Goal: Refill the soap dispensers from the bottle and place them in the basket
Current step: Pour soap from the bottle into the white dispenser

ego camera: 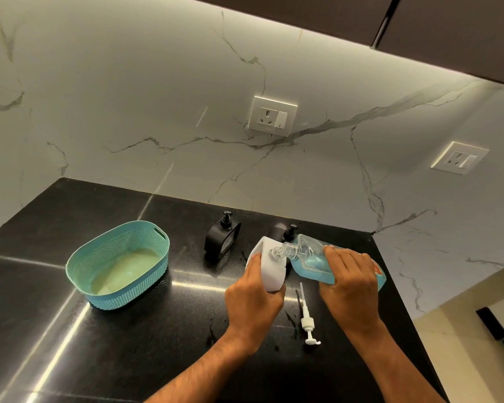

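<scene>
From the head view, the glossy black stone surface [70, 330] ends in an edge at the right, near the right hand [351, 283]. That hand grips a tilted clear plastic bottle of blue liquid [309, 261], label unreadable, its neck at the open top of a white soap dispenser [269, 264] gripped by the left hand [252, 303]. A white pump [307, 318] lies between the hands. The woven teal plastic basket [118, 261] stands apart at the left; two black dispensers [221, 239] stand behind.

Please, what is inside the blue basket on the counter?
The basket shows only its own pale floor and woven walls; no dispenser is in it. The near wall hides a thin strip of the floor, so that strip cannot be checked.
</scene>
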Demonstrator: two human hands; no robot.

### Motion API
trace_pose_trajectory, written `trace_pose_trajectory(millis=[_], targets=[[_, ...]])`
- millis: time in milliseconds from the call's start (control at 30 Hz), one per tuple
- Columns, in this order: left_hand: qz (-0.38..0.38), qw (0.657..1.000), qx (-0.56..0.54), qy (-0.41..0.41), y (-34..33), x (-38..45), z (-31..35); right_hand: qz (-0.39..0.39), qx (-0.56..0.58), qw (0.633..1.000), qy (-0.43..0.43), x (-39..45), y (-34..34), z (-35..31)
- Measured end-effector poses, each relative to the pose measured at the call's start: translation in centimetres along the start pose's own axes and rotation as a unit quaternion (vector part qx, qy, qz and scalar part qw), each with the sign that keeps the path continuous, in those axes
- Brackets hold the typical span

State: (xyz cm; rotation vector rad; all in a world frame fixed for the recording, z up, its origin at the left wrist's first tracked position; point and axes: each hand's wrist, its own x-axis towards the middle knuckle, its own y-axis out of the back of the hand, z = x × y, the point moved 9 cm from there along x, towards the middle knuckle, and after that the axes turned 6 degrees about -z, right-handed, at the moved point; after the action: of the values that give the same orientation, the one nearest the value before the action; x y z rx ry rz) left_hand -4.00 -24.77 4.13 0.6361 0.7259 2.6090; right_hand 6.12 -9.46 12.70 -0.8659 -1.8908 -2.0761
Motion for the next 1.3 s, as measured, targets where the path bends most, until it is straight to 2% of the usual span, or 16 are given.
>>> trace_pose_trajectory(millis=[1300], targets=[[-0.001, 1.000, -0.008, 0.007, -0.2, 0.2, -1.0, -0.003, -0.015, 1.000, 0.021, 0.7, -0.5, -0.4]])
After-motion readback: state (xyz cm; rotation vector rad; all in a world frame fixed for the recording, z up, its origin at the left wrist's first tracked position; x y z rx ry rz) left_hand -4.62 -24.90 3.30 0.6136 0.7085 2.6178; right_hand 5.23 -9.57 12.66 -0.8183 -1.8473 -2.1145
